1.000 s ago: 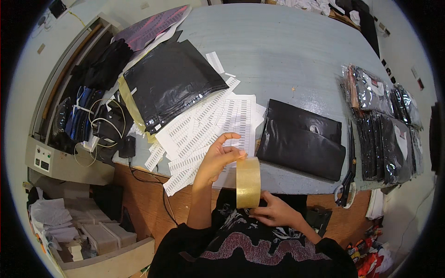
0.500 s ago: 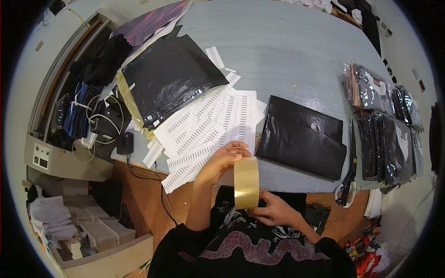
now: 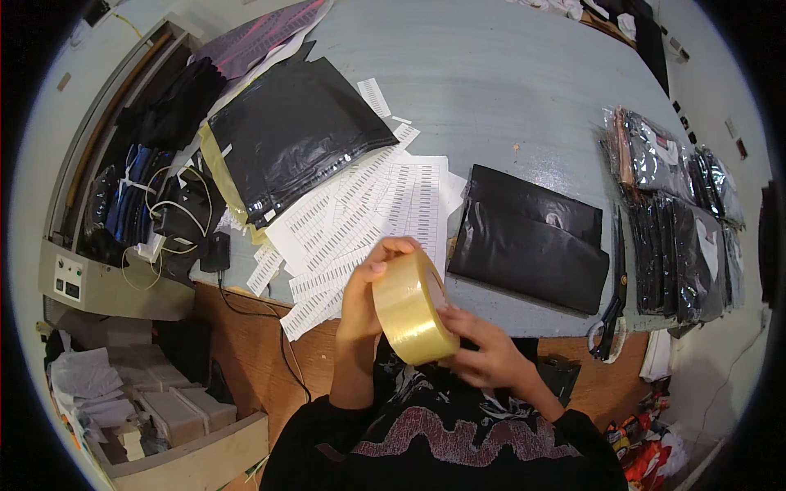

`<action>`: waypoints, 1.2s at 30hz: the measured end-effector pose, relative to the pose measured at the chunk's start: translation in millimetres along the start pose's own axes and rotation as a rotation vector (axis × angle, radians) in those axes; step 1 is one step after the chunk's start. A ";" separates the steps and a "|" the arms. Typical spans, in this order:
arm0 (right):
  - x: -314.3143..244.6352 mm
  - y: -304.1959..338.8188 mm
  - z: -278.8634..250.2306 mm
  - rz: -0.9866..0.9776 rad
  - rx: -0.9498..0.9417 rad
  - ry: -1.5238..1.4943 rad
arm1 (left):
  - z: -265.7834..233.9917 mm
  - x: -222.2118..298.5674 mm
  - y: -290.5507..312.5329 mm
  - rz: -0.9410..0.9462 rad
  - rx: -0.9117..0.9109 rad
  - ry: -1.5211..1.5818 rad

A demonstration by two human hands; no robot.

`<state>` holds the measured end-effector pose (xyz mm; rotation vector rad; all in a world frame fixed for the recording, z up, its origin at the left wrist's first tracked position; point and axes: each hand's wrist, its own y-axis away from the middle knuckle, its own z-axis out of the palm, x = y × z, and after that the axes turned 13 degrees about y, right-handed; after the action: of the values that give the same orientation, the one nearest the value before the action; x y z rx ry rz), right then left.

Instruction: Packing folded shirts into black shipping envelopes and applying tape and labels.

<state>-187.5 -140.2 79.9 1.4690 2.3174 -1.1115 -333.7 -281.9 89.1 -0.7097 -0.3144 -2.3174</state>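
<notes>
A wide roll of clear yellowish packing tape (image 3: 407, 315) is held up between my hands in front of the table's near edge. My left hand (image 3: 366, 282) grips its far left side, fingers curled over the rim. At the lower right, my right hand (image 3: 489, 348) has its fingers against the roll's side and edge. The roll is tilted, so part of its core opening shows on the right. Beyond my hands lie printed label sheets (image 3: 327, 237) in a loose overlapping pile. A folded black plastic package (image 3: 530, 237) lies flat to their right.
Black plastic mailer bags (image 3: 299, 131) lie on the label sheets. Scissors (image 3: 610, 319) rest at the table's near right edge, beside bagged garments (image 3: 684, 245) in stacks. A black power adapter (image 3: 215, 252) with cables sits at the left edge, near a grey machine (image 3: 106, 282).
The tape roll has turned and tilted leftward, so its side and core opening now show. My left hand has shifted slightly left, and my right fingers have moved up along the roll.
</notes>
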 end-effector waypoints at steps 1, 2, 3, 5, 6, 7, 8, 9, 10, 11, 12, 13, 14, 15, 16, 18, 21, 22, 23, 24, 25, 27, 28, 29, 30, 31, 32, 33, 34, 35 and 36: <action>3.5 -5.4 1.6 -0.001 -0.002 0.000 | 1.6 2.8 -2.4 0.115 0.003 0.005; 7.9 -9.3 5.2 -0.016 0.006 -0.001 | 3.1 6.4 -4.6 0.145 0.006 -0.034; 11.5 -11.2 7.5 -0.029 0.017 0.005 | 2.1 7.9 -9.0 0.144 -0.001 -0.032; 16.0 -11.7 11.0 -0.004 -0.028 -0.007 | -1.8 9.2 -16.1 0.179 -0.013 -0.177; 18.2 -11.1 13.7 0.018 -0.076 -0.032 | -0.8 10.9 -15.3 0.169 -0.019 -0.238; 20.5 -9.0 17.0 0.020 -0.076 -0.031 | -4.7 9.2 -16.2 0.168 -0.020 -0.237; 22.7 -5.4 20.3 0.072 -0.098 -0.042 | -12.7 5.3 -17.9 0.180 -0.052 -0.269; 24.3 -2.0 22.6 0.121 -0.126 -0.057 | -21.3 1.1 -17.7 0.195 -0.079 -0.298; 24.8 1.1 20.9 0.125 -0.132 -0.060 | -26.9 -4.3 -16.5 0.179 -0.045 -0.294; 24.8 5.4 16.3 0.185 -0.170 -0.128 | -30.7 -10.3 -15.3 0.177 -0.039 -0.289; 23.8 9.2 8.8 0.249 -0.207 -0.192 | -32.2 -15.8 -15.1 0.207 -0.058 -0.357; 24.4 11.3 -1.1 0.254 -0.212 -0.194 | -33.7 -18.9 -14.9 0.239 -0.075 -0.427; 25.9 12.7 -14.1 0.282 -0.201 -0.290 | -35.2 -20.2 -14.6 0.234 -0.098 -0.443; 26.1 14.5 -25.4 0.303 -0.190 -0.392 | -33.5 -19.8 -13.4 0.236 -0.089 -0.443; 24.1 16.8 -33.9 0.349 -0.069 -0.486 | -30.0 -18.7 -14.1 0.251 -0.110 -0.518; 19.7 14.6 -40.4 0.439 0.138 -0.656 | -26.9 -17.2 -14.9 0.262 -0.130 -0.587; 10.1 -1.7 -41.1 0.604 0.470 -0.817 | -26.7 -17.5 -12.7 0.310 -0.172 -0.643; 8.6 -9.9 -37.4 0.625 0.522 -0.858 | -27.8 -18.2 -10.9 0.332 -0.169 -0.676; 6.5 -17.9 -32.1 0.645 0.574 -0.898 | -28.7 -18.5 -9.3 0.356 -0.165 -0.709; 5.8 -25.3 -23.7 0.612 0.543 -0.901 | -28.4 -19.6 -10.0 0.359 -0.163 -0.697; 3.0 -32.0 -17.1 0.600 0.511 -0.901 | -26.2 -19.0 -9.4 0.369 -0.178 -0.708; -3.8 -42.8 -10.9 0.591 0.446 -0.819 | -23.7 -17.6 -8.3 0.385 -0.184 -0.718; -5.0 -45.5 -8.5 0.589 0.435 -0.822 | -22.9 -16.6 -8.9 0.385 -0.203 -0.724; -5.4 -47.4 -6.1 0.575 0.436 -0.800 | -22.1 -15.8 -8.9 0.385 -0.221 -0.731; -5.3 -48.7 -3.6 0.561 0.437 -0.778 | -21.7 -15.9 -7.9 0.389 -0.213 -0.731; -5.2 -49.9 -1.3 0.560 0.428 -0.781 | -21.1 -16.2 -7.1 0.386 -0.216 -0.720; -5.0 -50.8 0.7 0.557 0.420 -0.750 | -21.2 -16.4 -6.5 0.382 -0.221 -0.708; -4.8 -51.3 1.9 0.554 0.413 -0.719 | -21.4 -16.8 -6.2 0.384 -0.216 -0.707; -4.6 -51.7 2.9 0.555 0.409 -0.720 | -21.6 -17.3 -6.1 0.385 -0.204 -0.706; -4.4 -51.8 3.8 0.553 0.410 -0.700 | -21.7 -17.6 -6.1 0.386 -0.193 -0.705; -4.2 -52.0 5.0 0.552 0.415 -0.679 | -22.3 -17.5 -6.5 0.384 -0.193 -0.704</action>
<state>-230.1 -158.5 104.2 1.4095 1.1866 -1.6268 -336.3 -276.5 60.6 -1.5330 -0.2347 -1.6862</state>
